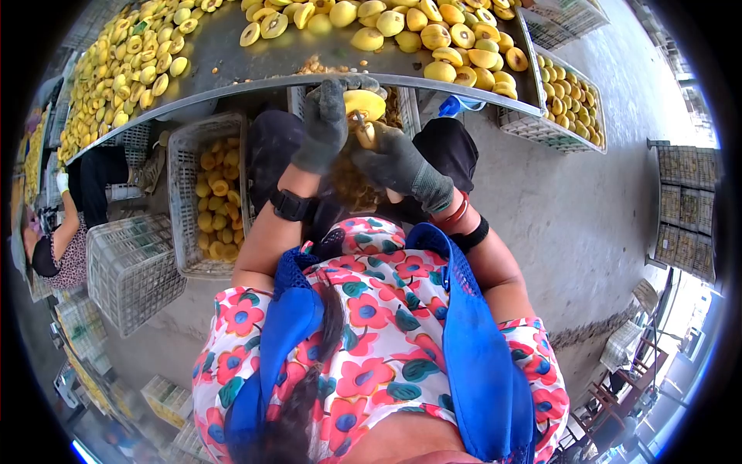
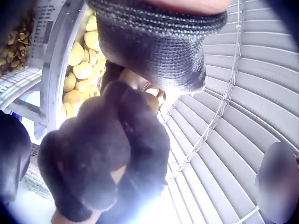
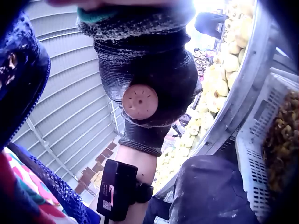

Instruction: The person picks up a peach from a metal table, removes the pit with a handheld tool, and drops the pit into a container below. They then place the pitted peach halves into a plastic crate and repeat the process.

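Here we are, right at the near edge of the metal worktop point(image 1: 247, 58), and my left hand point(image 1: 323, 127) has a yellow fruit point(image 1: 365, 102) in its grasp, gloved fingers wrapped along the far side. In comes my right hand point(image 1: 394, 161), gloved too and clenched round a wooden-handled tool point(image 1: 365, 138), its metal end up against the fruit's near side; whether it's in the flesh, I can't tell! The round end of the handle pokes from my fist in the right wrist view.

Down by that same near edge, small pale scraps point(image 1: 315, 66) lie just beyond my left fingers. Cut fruit point(image 1: 464, 58) crowds the worktop's right-hand end, and another heap point(image 1: 127, 73) spreads along the left. Below the near edge, left of my knees, a white crate point(image 1: 182, 166) holds more fruit; off the near right corner, a second crate point(image 1: 533, 130) is loaded as well.
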Tool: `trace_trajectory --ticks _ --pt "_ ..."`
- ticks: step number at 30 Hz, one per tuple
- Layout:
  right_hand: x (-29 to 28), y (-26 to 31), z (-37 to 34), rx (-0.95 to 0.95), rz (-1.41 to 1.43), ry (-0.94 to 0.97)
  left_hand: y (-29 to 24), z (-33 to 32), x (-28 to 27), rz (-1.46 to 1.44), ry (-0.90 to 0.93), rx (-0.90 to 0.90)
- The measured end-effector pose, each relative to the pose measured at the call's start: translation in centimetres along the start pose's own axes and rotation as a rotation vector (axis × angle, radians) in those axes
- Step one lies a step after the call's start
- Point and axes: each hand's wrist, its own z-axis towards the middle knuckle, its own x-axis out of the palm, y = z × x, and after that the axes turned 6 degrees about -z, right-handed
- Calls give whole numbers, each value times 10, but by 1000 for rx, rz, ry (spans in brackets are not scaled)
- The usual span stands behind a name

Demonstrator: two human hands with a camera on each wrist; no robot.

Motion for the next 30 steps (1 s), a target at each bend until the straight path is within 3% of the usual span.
trace_trajectory --ticks 7,13,16,19,25,28,30 --pt "-8 3 0 123 -103 165 6 -1 -10 -185 148 -39" --pt "-13 1 -3 163 -92 265 8 -4 -14 -52 240 71" --pt "-8 -4 -2 110 -206 201 6 -4 -14 15 235 117" --pt "-10 4 -6 167 -162 238 1 0 -16 258 304 318" --pt "-15 6 -9 178 -56 293 0 1 -16 210 294 289" --pt "-18 11 -7 151 -172 327 0 0 -15 230 297 244" --pt "-15 13 -7 81 -232 278 4 -3 -16 357 380 340"
